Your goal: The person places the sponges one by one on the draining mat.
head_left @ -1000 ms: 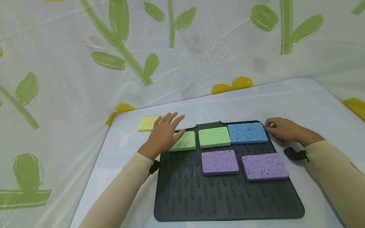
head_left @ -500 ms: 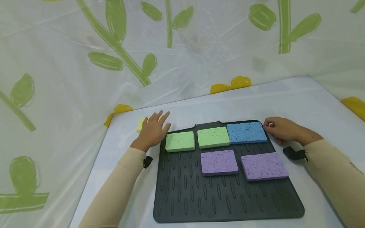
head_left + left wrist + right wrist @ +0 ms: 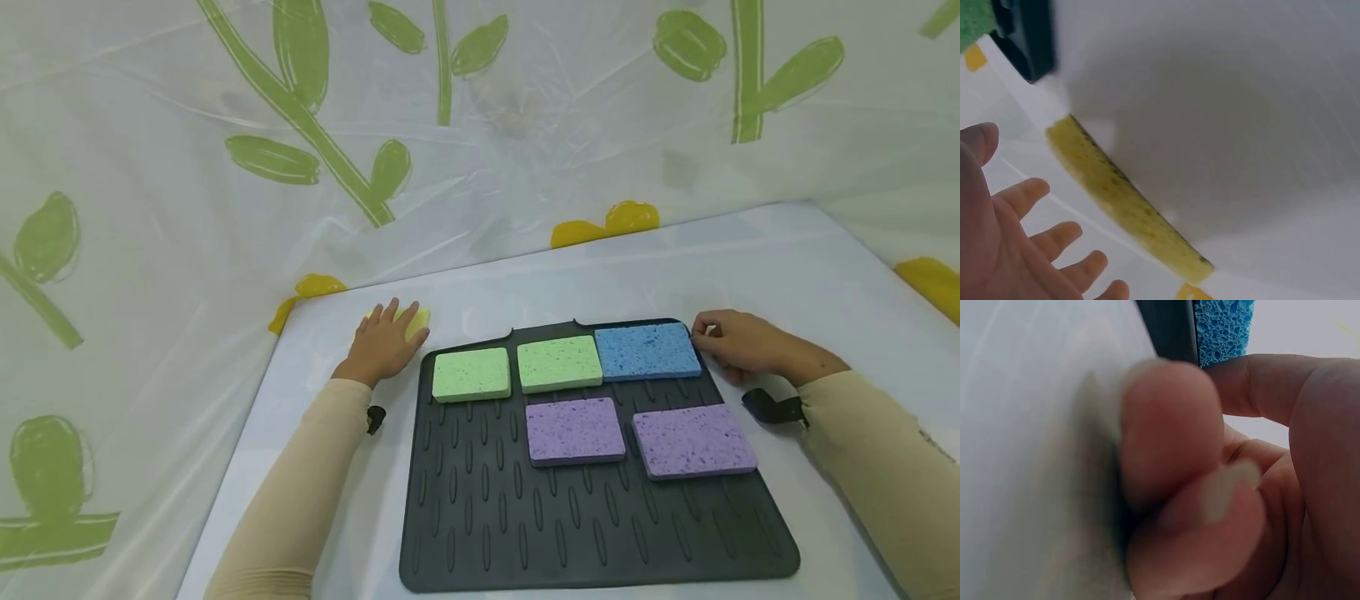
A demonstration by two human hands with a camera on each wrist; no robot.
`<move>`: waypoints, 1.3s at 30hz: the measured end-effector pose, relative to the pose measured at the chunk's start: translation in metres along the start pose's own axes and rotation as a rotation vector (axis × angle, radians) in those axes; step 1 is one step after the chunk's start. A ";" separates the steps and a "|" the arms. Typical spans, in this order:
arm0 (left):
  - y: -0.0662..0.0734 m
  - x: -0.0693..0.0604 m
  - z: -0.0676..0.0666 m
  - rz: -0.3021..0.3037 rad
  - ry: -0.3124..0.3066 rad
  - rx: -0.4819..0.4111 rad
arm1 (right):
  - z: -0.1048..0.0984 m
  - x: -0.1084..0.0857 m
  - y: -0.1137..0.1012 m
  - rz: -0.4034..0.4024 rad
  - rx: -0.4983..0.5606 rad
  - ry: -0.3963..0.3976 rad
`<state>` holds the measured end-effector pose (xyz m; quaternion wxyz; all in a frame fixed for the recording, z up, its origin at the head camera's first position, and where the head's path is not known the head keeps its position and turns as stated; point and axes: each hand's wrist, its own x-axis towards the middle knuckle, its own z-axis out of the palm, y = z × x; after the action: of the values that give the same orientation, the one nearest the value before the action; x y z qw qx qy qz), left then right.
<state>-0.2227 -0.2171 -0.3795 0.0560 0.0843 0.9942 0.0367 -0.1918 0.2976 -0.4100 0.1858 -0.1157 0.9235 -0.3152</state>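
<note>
My left hand (image 3: 380,343), fingers spread, hovers over a yellow sponge (image 3: 422,317) that lies at the back left of the table. In the left wrist view the yellow sponge (image 3: 1122,200) sits just beyond the spread fingertips, with a gap between. My right hand (image 3: 738,343) rests at the back right corner of a dark ribbed mat (image 3: 525,533), fingers loosely curled, with nothing seen in them. The right wrist view shows the curled fingers (image 3: 1172,431) close to the mat's edge and a blue sponge (image 3: 1225,331); any contact there is mostly hidden.
On the mat lie two green sponges (image 3: 471,375) (image 3: 559,364) and the blue sponge (image 3: 648,351) in a back row. Two purple sponges (image 3: 575,430) (image 3: 694,441) lie in front of them. A leaf-printed curtain (image 3: 517,167) hangs behind the white table (image 3: 480,292).
My left hand has moved left, from over the left green sponge to over the yellow sponge, and now covers much of it. The right hand has stayed in place.
</note>
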 end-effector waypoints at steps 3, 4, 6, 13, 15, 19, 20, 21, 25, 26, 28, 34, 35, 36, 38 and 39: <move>-0.006 0.002 0.001 -0.007 -0.039 0.009 | 0.000 0.000 0.001 0.000 0.006 -0.006; -0.008 0.003 0.001 -0.010 -0.052 0.006 | 0.000 -0.001 0.001 -0.002 0.007 -0.006; -0.011 0.005 0.002 -0.015 -0.069 -0.001 | 0.000 -0.001 0.001 -0.005 0.002 -0.003; -0.019 0.009 0.008 -0.031 -0.132 -0.022 | 0.000 0.000 0.001 -0.003 -0.007 -0.005; -0.020 0.010 0.010 -0.031 -0.137 -0.028 | 0.000 0.000 0.001 -0.002 -0.008 -0.002; -0.022 0.010 0.010 -0.030 -0.122 -0.033 | 0.000 0.001 0.001 -0.008 -0.017 0.007; -0.022 0.010 0.010 -0.030 -0.120 -0.032 | 0.000 0.001 0.000 -0.007 -0.018 0.007; -0.022 0.010 0.010 -0.029 -0.118 -0.028 | 0.000 0.001 0.000 -0.006 -0.017 0.004; -0.023 0.010 0.011 -0.034 -0.107 -0.010 | 0.000 0.001 0.000 -0.005 -0.014 -0.001; -0.023 0.010 0.011 -0.037 -0.103 -0.007 | 0.000 0.001 0.000 -0.004 -0.013 -0.001; -0.023 0.009 0.010 -0.041 -0.092 0.004 | 0.000 0.001 -0.001 -0.005 -0.016 0.002; -0.019 0.008 0.007 -0.056 -0.073 0.023 | 0.001 0.000 -0.001 0.002 -0.015 0.003; -0.019 0.007 0.006 -0.058 -0.071 0.029 | 0.001 0.000 -0.001 0.002 -0.014 0.002; -0.018 0.007 0.006 -0.061 -0.070 0.037 | 0.001 0.000 -0.001 0.001 -0.013 0.003; -0.017 0.006 0.005 -0.062 -0.064 0.051 | 0.000 -0.001 -0.001 -0.002 -0.011 0.005; -0.017 0.006 0.005 -0.063 -0.060 0.058 | 0.000 -0.001 0.000 -0.005 -0.011 0.007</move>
<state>-0.2305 -0.2323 -0.3866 0.0844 0.0556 0.9949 0.0035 -0.1911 0.2974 -0.4096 0.1812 -0.1178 0.9256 -0.3109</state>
